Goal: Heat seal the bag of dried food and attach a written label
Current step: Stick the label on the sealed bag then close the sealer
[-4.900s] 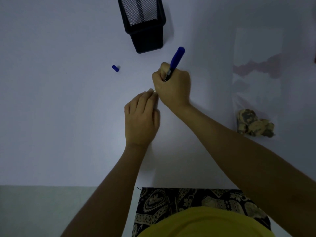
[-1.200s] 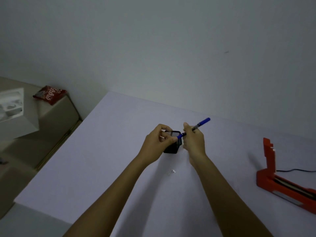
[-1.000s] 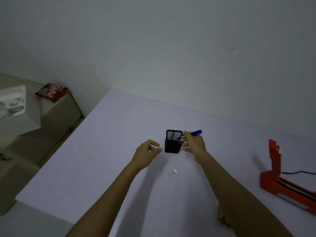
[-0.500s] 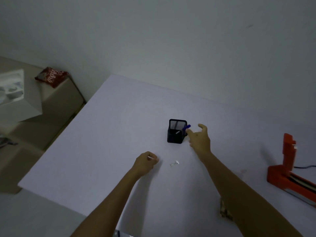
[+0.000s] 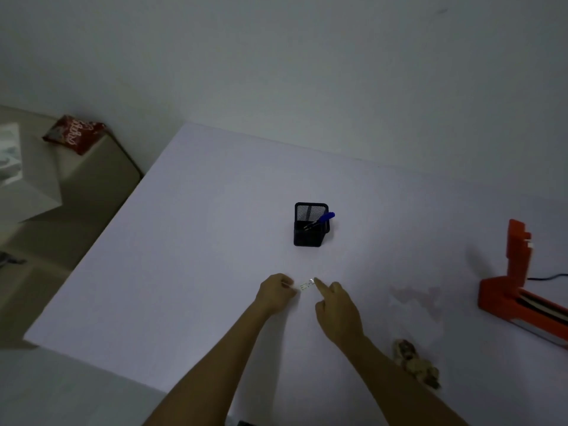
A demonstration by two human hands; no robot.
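Observation:
A small white label (image 5: 307,284) lies on the white table (image 5: 190,272). My right hand (image 5: 336,307) holds nothing; its outstretched index fingertip touches the label's right end. My left hand (image 5: 276,293) is curled just left of the label, pinching a small white strip between thumb and fingers. The clear bag (image 5: 415,302) lies flat to the right, with dried food (image 5: 416,365) bunched at its near end. A blue pen (image 5: 323,218) stands in the black mesh holder (image 5: 309,232) beyond my hands. The orange heat sealer (image 5: 519,290) sits at the right edge, lid raised.
The table's left edge drops off to a beige surface with a red packet (image 5: 73,136) and a white box (image 5: 21,179). A black cable (image 5: 550,277) runs behind the sealer. A plain wall stands behind the table.
My right hand dropped the blue pen into the holder, then drew back and put its index finger on the label. My left hand, still pinching the white strip, moved in beside the label.

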